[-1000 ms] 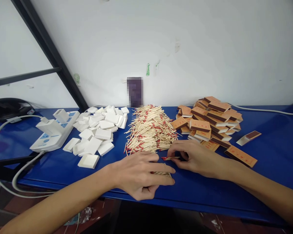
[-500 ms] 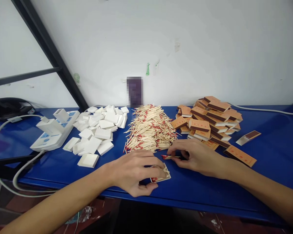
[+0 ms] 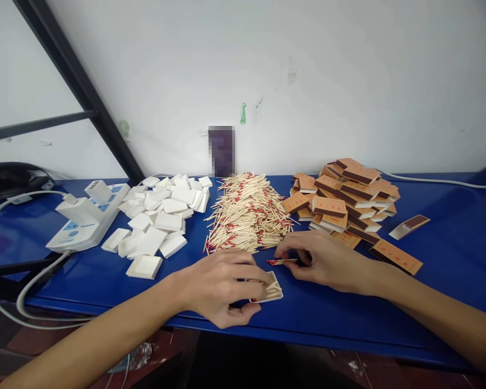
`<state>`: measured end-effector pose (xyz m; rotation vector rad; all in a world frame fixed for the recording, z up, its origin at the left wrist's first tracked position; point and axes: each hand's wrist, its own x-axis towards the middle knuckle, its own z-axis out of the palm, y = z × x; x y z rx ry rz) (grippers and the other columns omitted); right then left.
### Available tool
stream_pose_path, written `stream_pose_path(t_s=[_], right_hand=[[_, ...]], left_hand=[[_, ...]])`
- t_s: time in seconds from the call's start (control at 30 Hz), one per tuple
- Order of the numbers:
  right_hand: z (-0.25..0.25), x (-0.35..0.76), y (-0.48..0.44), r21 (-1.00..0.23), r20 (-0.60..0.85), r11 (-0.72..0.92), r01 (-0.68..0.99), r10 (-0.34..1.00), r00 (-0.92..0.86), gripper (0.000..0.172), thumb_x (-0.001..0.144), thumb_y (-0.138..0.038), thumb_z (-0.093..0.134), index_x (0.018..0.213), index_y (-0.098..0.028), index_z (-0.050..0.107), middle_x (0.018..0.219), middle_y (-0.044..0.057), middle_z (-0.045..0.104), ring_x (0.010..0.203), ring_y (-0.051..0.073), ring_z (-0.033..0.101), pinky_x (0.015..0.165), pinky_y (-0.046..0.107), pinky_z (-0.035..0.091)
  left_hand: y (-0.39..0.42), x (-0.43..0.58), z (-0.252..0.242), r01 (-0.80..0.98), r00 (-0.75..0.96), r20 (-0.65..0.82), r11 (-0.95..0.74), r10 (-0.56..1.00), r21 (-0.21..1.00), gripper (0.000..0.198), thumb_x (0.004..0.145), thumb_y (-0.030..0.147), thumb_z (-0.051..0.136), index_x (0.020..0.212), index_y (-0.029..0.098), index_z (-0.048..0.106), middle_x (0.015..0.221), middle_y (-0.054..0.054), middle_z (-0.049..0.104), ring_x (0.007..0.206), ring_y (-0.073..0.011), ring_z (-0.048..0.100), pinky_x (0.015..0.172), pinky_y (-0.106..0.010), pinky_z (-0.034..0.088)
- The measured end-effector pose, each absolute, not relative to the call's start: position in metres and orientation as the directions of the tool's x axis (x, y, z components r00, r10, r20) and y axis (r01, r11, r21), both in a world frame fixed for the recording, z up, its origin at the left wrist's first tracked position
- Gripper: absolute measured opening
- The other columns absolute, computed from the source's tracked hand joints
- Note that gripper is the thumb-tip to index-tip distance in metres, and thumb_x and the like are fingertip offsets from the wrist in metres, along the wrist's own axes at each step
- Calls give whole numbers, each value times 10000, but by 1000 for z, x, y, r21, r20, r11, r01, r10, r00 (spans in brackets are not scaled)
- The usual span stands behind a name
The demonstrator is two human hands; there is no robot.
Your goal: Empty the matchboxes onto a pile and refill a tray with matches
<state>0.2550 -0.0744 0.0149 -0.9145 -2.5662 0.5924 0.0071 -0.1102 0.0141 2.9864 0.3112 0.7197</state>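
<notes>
A white matchbox tray (image 3: 278,296) with some matches (image 3: 272,290) in it lies near the front of the blue table. Curled over the tray's left part is my left hand (image 3: 229,289), its fingertips reaching inside and its thumb by the near edge. The fingers hide much of the tray's contents. Just to the right, my right hand (image 3: 316,260) pinches a few red-tipped matches (image 3: 276,262) between thumb and fingers, heads pointing left. Behind both hands rises a large heap of loose matches (image 3: 249,216).
White empty trays (image 3: 172,206) are piled on the left, beside a power strip (image 3: 81,232) with plugs and cables. Orange matchbox sleeves (image 3: 328,206) form a pile on the right. A partly open matchbox (image 3: 409,227) lies farther right on the blue table (image 3: 348,329).
My left fingers have shifted slightly, and more match sticks show in the tray. My right hand keeps its pinch on the matches, almost still. The whole view has moved a little.
</notes>
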Motion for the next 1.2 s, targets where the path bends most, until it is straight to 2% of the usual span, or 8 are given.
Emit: stream_pose_path(t_s=[0.27,0.43,0.53,0.87,1.07,1.2], right_hand=[[13,254,-76,-486,208,693,533,684,-699,193,813,-145,555,942,-195,689,647,-30,596,502,93,455,527,228,354],[13,256,-74,-440,188,708,552,674,-715,138,848,-185,561,922,-202,676,707,-18,617,540,101,471,568,245,359],[14,257,-73,-439,173,698,565,683,-710,129,862,-200,555,912,-205,673,714,-19,615,548,103,472,580,250,360],[14,256,-75,-503,139,656,562,703,-697,175,776,-124,568,900,-198,667,660,-38,569,533,97,464,560,236,360],[16,256,-76,-446,158,723,528,644,-748,240,764,-81,550,953,-195,644,771,-12,629,629,118,522,597,243,372],[16,255,-77,-452,158,720,526,645,-747,249,744,-62,553,935,-197,639,762,-13,624,626,121,521,597,244,377]], left_hand=[[-110,7,15,197,883,419,-977,212,79,102,853,189,579,898,159,665,1092,-53,729,850,-178,602,746,-309,529],[-110,9,15,197,878,421,-974,227,114,99,859,187,553,897,155,639,955,-63,722,808,-165,605,734,-303,527],[-111,8,15,199,867,440,-972,233,124,113,859,197,553,922,148,633,972,-74,714,840,-166,622,747,-301,534],[-111,8,13,199,870,435,-973,230,117,131,829,173,569,925,161,657,999,-45,733,832,-169,619,754,-310,537],[-111,8,15,203,879,419,-973,229,106,133,844,186,568,930,164,667,926,-48,715,793,-162,598,714,-308,516],[-112,8,16,194,863,455,-976,219,103,137,833,166,567,938,151,654,904,-49,706,772,-161,601,699,-308,519]])
